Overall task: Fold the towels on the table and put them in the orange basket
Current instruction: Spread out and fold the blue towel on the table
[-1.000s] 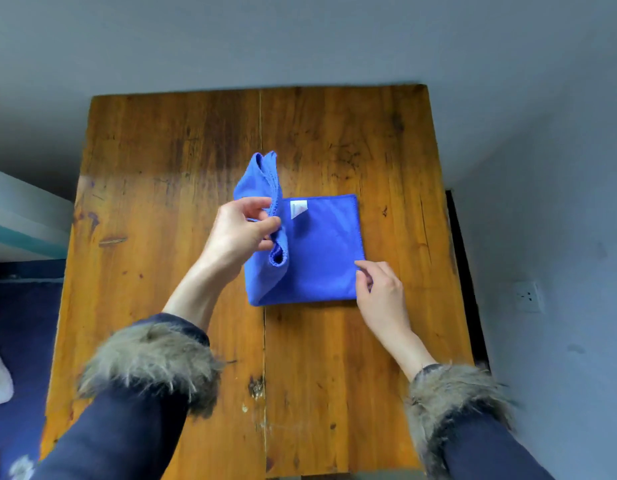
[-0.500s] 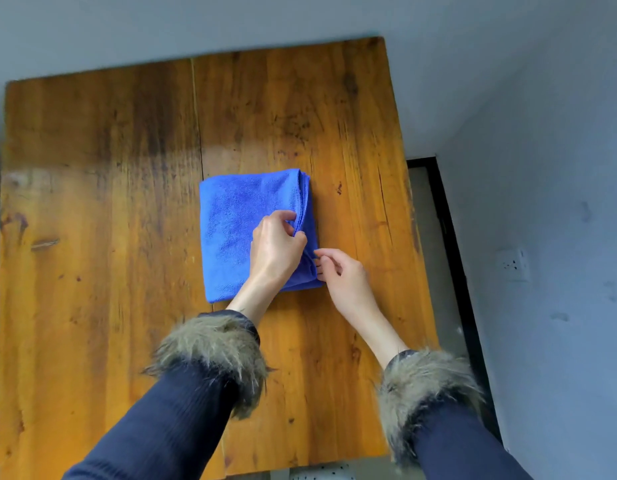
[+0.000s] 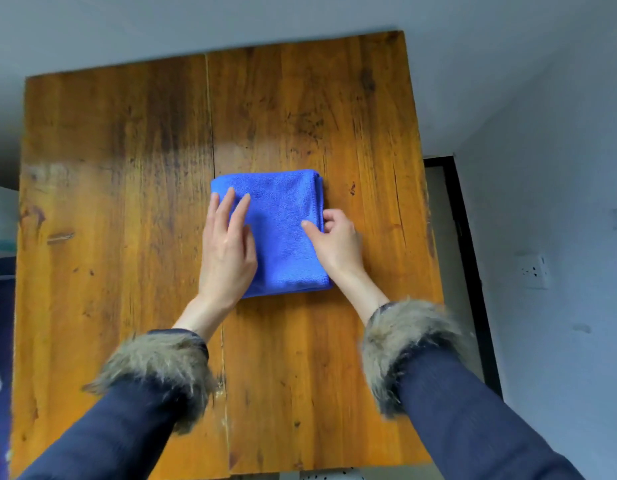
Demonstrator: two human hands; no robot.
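Blue towel (image 3: 283,230): folded into a thick rectangle, lying flat near the middle of the wooden desk (image 3: 127,168) | Left hand (image 3: 227,251): fingers straight, pressing flat on the towel's left side | Right hand (image 3: 336,242): fingers curled, pinching the towel's right folded edge | Sleeves: dark, with fur cuffs (image 3: 404,344)

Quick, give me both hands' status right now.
Left hand: open, fingers straight, resting flat on the blue towel.
Right hand: fingers curled, pinching the towel's right edge.
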